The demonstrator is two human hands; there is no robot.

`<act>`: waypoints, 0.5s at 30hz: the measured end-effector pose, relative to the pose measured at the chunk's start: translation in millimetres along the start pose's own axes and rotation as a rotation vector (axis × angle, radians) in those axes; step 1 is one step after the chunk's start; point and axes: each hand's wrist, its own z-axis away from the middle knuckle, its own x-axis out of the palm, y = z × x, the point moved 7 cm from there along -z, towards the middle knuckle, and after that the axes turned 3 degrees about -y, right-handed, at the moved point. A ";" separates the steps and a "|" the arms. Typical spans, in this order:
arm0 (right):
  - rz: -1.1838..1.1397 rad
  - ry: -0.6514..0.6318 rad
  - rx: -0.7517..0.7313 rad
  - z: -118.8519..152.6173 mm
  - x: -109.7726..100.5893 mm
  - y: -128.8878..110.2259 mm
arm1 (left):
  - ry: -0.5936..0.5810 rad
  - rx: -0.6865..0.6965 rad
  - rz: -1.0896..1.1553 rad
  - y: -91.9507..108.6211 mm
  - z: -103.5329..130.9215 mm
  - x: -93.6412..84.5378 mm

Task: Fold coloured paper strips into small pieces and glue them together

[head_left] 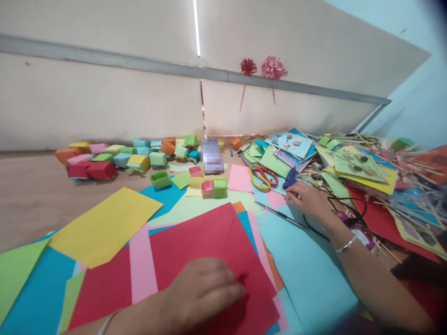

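My left hand (pixel 206 293) lies over a red paper sheet (pixel 216 232), its fingers curled; what is under them, if anything, is hidden. Farther right, my right hand (pixel 307 200) has its fingers bent round the lower end of a blue glue gun (pixel 290 177). Left of the gun are scissors with yellow handles (pixel 262 180) and scissors with red handles (pixel 270 177). A pen-like tool (pixel 279 214) rests on light blue paper (pixel 314 270) below my right hand. Yellow paper (pixel 108 225) lies to the left.
Small folded paper boxes (pixel 101 170) line the back left. A blurred upright object (pixel 212 156) stands at the back middle. Sticks and cards (pixel 361 165) are heaped at the right, near a black cord (pixel 349 200). Two paper flowers (pixel 274 68) hang on the board behind.
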 end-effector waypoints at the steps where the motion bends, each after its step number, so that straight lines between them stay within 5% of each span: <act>1: -0.005 0.004 -0.002 0.2 -0.1 1.6 | 0.119 -0.026 0.007 -9.2 -0.6 -9.8; 5: -0.040 0.020 -0.045 2.6 -6.9 -9.1 | 0.421 -0.371 0.017 -66.9 1.1 -42.0; 8: -0.099 -0.020 -0.179 10.2 -13.6 -51.5 | 0.544 -0.524 0.155 -100.9 3.0 -55.3; 11: -0.133 -0.125 -0.598 31.4 -9.9 -131.7 | 0.528 -0.532 0.133 -113.5 -0.9 -57.5; 15: 0.126 0.037 -1.072 62.8 10.5 -214.8 | 0.477 -0.506 -0.041 -113.9 -3.9 -53.5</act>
